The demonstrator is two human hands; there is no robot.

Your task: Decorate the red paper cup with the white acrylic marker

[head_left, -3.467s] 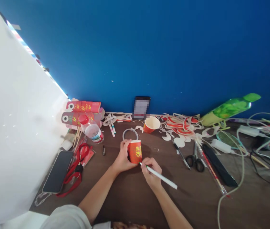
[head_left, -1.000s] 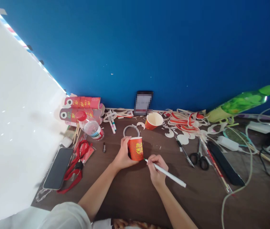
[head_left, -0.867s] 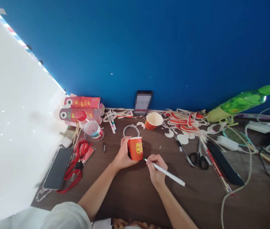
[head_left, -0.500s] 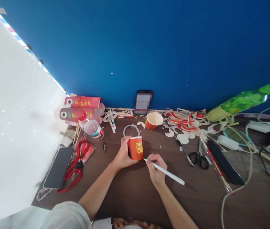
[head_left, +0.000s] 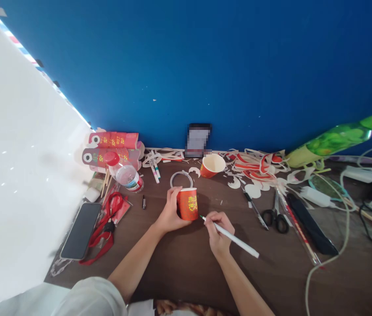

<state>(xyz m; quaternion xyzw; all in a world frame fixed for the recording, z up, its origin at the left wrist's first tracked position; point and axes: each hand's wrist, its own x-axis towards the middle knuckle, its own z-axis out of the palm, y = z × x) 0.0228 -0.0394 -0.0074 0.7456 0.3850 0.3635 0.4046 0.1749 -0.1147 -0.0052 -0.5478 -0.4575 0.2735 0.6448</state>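
Note:
My left hand (head_left: 172, 213) is wrapped around the left side of a red paper cup (head_left: 188, 206) with yellow characters. The cup is upright, its rim at the top. In my right hand (head_left: 219, 232) is a white marker (head_left: 238, 242), held like a pen, with its green tip pointing at the cup's lower right side. A small gap shows between tip and cup. Just behind the cup lies a roll of clear tape (head_left: 181, 174). Farther back, a second paper cup (head_left: 212, 165) stands tilted with its pale inside showing.
Left are a plastic bottle (head_left: 129, 178), a phone (head_left: 80, 231), a red lanyard (head_left: 102, 237) and a small black pen cap (head_left: 144, 202). Right are a pen (head_left: 255, 208), scissors (head_left: 275, 215), a black pouch (head_left: 311, 224), paper scraps (head_left: 255, 164) and cables (head_left: 345, 228). A screen (head_left: 198, 140) leans against the blue wall.
My right hand has drawn the marker slightly right, away from the cup. The cup has turned a little in my left hand, its yellow characters shifting right.

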